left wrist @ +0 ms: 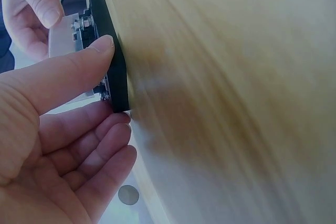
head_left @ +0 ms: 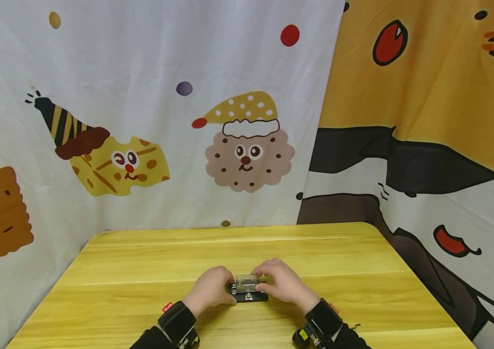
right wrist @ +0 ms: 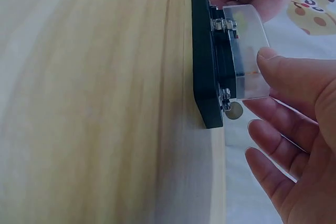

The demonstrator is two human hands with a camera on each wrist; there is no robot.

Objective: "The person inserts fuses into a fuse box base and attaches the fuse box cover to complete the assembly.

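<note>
On the tabletop sits a small electrical device with a black base [head_left: 253,297], metal screw terminals [right wrist: 223,24] and a clear plastic cover [head_left: 246,281]. My left hand [head_left: 213,287] grips the left end of the base, thumb on the near side and fingers at the far side. From the right, my right hand [head_left: 285,282] pinches the clear cover. Its thumb presses the cover's side in the right wrist view, while the index finger goes behind the cover, partly hidden. The cover stands on the base between both hands.
The wooden table [head_left: 142,257] has rounded far corners. Behind it hangs a white cloth [head_left: 142,58] printed with cartoon snacks, and a yellow, black and white cloth [head_left: 360,97] hangs at the right. Black wrist camera straps [head_left: 177,320] sit on both forearms.
</note>
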